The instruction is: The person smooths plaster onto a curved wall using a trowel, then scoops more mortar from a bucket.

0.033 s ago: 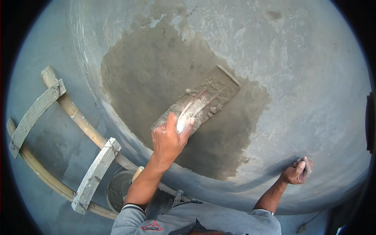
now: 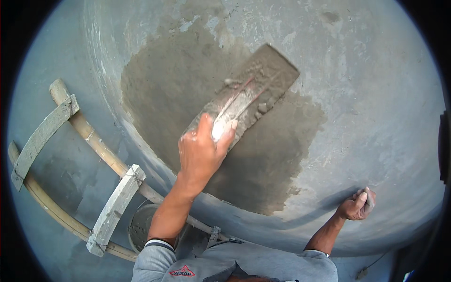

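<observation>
My left hand (image 2: 203,146) is closed round the handle of a long rectangular plastering trowel (image 2: 268,77). Grey mortar cakes the trowel's upper face, with lumps along its edges. The blade lies over a damp, dark mortar patch (image 2: 162,87) on the curved grey wall, and its far end reaches past the patch's upper right edge onto the paler surface. Whether the whole blade touches the wall I cannot tell. Off to the right, my right hand (image 2: 358,205) is curled in a fist by the wall, with no tool visible in it.
On the left a ladder with bamboo rails (image 2: 101,149) and wooden rungs (image 2: 115,209) leans below the wall's curved edge. A bucket with mortar (image 2: 139,228) stands behind its lower part, partly hidden by my left forearm. A dark object (image 2: 443,148) sits at the far right rim.
My left hand has pushed the trowel upward and slightly right, past the patch's edge. The mortar ridge at the blade's far end no longer shows. My right hand stays put.
</observation>
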A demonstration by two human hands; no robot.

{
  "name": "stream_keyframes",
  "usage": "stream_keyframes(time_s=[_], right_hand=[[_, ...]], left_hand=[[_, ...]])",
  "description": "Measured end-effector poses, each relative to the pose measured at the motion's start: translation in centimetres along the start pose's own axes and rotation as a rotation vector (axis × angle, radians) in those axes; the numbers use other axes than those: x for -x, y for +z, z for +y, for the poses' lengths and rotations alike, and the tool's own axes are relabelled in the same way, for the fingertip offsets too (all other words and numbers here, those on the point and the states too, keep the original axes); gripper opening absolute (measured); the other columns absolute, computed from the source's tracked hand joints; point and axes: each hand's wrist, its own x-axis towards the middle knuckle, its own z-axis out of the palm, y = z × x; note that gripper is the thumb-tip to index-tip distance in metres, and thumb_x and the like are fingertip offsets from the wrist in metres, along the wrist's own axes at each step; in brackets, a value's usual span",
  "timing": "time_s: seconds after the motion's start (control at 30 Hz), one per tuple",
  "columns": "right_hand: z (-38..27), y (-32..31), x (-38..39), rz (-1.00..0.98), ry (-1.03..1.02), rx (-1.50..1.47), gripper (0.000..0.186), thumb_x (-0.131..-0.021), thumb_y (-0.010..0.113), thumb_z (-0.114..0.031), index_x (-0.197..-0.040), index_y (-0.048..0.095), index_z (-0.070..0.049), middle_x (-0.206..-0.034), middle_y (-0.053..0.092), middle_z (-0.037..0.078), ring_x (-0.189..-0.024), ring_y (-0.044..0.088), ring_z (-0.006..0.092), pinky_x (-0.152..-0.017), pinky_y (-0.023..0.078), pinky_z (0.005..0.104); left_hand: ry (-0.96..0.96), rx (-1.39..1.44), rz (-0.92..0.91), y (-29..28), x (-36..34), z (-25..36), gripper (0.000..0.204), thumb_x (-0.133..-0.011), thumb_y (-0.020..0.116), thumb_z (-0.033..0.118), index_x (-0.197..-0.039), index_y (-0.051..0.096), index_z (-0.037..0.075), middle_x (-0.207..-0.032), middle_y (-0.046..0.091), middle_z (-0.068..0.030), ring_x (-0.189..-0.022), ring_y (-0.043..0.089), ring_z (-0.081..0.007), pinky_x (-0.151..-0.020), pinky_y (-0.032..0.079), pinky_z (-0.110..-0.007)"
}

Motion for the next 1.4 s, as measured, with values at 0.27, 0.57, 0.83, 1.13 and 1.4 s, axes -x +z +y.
stream_keyframes(time_s=[0.27,0.57,0.83,1.13,1.4], right_hand=[[-0.6,0.7,-0.2,0.036,0.044,-0.059,0.015,-0.088,0.050,-0.005,-0.094,0.060,0.003,-0.075,0.052,0.009,-0.057,0.040,0.0085,-0.046,0.030,0.0196],[-1.0,1.1,0.0,0.019,0.027,-0.066,0.014,-0.089,0.051,-0.008,-0.093,0.059,0.002,-0.063,0.045,0.005,-0.056,0.038,0.0118,-0.049,0.031,0.0244],[-0.5,0.3,0.1,0.008,0.021,-0.065,0.015,-0.089,0.051,-0.006,-0.096,0.061,0.003,-0.074,0.051,0.009,-0.059,0.042,0.0103,-0.046,0.030,0.0213],[-1.0,1.0,-0.3,-0.014,0.006,0.001,0.013,-0.090,0.051,-0.007,-0.094,0.060,0.001,-0.065,0.045,0.005,-0.057,0.037,0.0119,-0.047,0.029,0.0242],[-0.9,0.8,0.2,-0.070,-0.010,-0.053,0.014,-0.090,0.051,-0.007,-0.097,0.059,0.002,-0.067,0.045,0.005,-0.058,0.038,0.0131,-0.048,0.028,0.0250]], left_hand=[[0.093,-0.104,-0.102,-1.3,-0.4,1.6,0.032,-0.081,0.072,0.026,-0.078,0.053,0.001,-0.060,0.057,-0.0186,-0.052,0.059,-0.0355,-0.049,0.046,-0.037],[-0.077,-0.096,0.158,-7.8,-10.8,-1.9,0.048,-0.083,0.066,0.041,-0.070,0.053,-0.003,-0.057,0.056,-0.0222,-0.053,0.057,-0.0396,-0.052,0.044,-0.042],[0.297,-0.254,-0.108,-2.9,-2.5,0.8,0.039,-0.081,0.071,0.036,-0.079,0.051,0.002,-0.052,0.051,-0.0170,-0.048,0.055,-0.0378,-0.048,0.044,-0.044],[0.043,-0.077,0.020,-5.3,-7.7,-1.4,0.048,-0.082,0.068,0.040,-0.081,0.056,-0.006,-0.058,0.054,-0.0227,-0.053,0.059,-0.0331,-0.055,0.047,-0.038],[-0.357,0.046,0.162,-11.4,-13.1,-7.0,0.050,-0.086,0.063,0.043,-0.082,0.059,-0.006,-0.059,0.059,-0.0136,-0.053,0.060,-0.0183,-0.049,0.044,-0.035]])
